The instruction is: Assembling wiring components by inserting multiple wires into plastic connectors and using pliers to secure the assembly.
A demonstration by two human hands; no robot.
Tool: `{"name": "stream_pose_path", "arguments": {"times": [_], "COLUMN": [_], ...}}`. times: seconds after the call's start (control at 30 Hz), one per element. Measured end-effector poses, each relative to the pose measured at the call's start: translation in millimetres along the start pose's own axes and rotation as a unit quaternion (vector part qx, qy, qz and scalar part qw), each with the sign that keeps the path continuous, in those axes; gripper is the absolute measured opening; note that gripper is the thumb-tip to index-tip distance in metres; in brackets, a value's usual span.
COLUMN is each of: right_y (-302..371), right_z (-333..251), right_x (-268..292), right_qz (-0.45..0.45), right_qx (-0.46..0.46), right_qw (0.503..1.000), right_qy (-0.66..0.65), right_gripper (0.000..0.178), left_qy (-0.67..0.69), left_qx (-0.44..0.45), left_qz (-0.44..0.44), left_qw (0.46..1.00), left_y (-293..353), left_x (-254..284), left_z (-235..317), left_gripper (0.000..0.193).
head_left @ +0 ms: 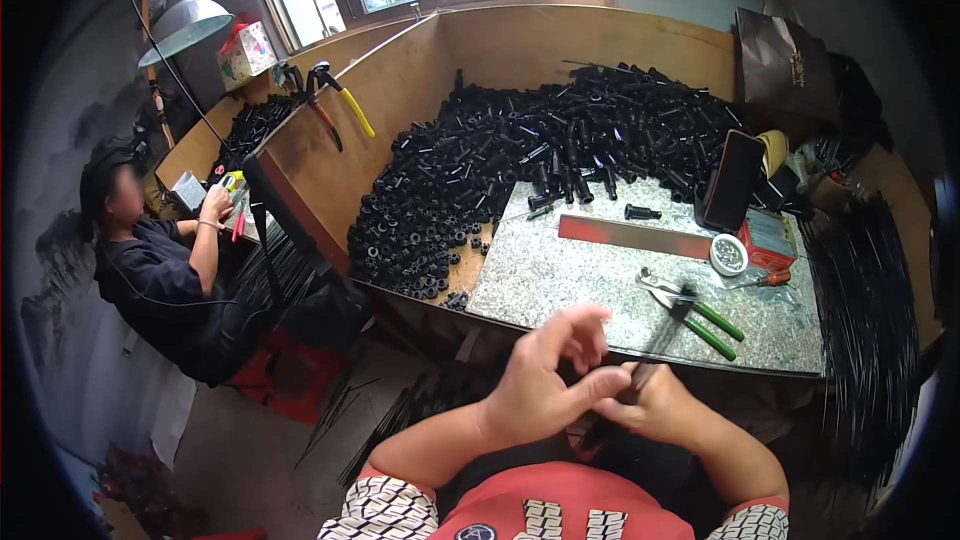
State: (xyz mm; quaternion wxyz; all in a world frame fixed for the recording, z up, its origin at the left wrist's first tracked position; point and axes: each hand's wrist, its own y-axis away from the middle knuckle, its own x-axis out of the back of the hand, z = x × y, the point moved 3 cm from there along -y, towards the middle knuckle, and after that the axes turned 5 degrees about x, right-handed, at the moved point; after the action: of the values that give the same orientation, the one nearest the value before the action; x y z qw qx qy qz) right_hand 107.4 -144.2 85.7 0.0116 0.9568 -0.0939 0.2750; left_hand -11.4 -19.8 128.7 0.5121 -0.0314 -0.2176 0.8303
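Observation:
My right hand (660, 402) is closed round a thin black rod (659, 338), blurred, which slants up and away over the front edge of the grey speckled slab (530, 270). A dark piece sits at the rod's upper end. My left hand (550, 375) is beside it, fingers curled but apart, its thumb reaching to my right hand; nothing shows in its grasp. Just beyond lie pliers with green handles (715, 328), partly crossed by the rod. A short black cylindrical part (642, 212) lies farther back on the slab, behind a flat metal bar (632, 235).
Black parts (590, 125) are heaped behind the slab, with ring-like pieces (405, 245) at left. A white bowl (729, 254), a screwdriver (772, 280) and a propped phone (733, 180) stand right. Long black rods (870, 310) hang at far right. A co-worker (150, 250) sits left, beyond a partition.

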Motion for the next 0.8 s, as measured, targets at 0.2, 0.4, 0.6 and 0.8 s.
{"name": "stream_pose_path", "arguments": {"times": [0.2, 0.4, 0.6, 0.8], "right_y": [-13.3, -15.0, -28.6, -50.2], "right_z": [10.4, 26.7, -3.8, -28.5], "right_x": [-20.6, -18.1, 31.9, 68.7], "right_qz": [-0.08, -0.07, -0.131, -0.059], "right_qx": [-0.093, -0.037, 0.064, 0.048], "right_qw": [0.992, 0.997, 0.988, 0.966], "right_qy": [-0.022, 0.005, -0.048, -0.248], "right_gripper": [0.037, 0.045, 0.035, 0.016], "left_qy": [0.228, 0.202, 0.21, 0.218], "left_qx": [0.026, 0.037, 0.063, 0.083], "left_qz": [0.02, -0.033, -0.064, -0.096], "left_qw": [0.973, 0.978, 0.974, 0.968], "left_y": [-41.9, -54.8, -66.6, -78.2], "left_x": [15.0, 16.7, 21.9, 14.3], "left_z": [13.9, 18.9, 16.4, 14.2], "left_gripper": [0.053, 0.01, 0.008, 0.006]}}
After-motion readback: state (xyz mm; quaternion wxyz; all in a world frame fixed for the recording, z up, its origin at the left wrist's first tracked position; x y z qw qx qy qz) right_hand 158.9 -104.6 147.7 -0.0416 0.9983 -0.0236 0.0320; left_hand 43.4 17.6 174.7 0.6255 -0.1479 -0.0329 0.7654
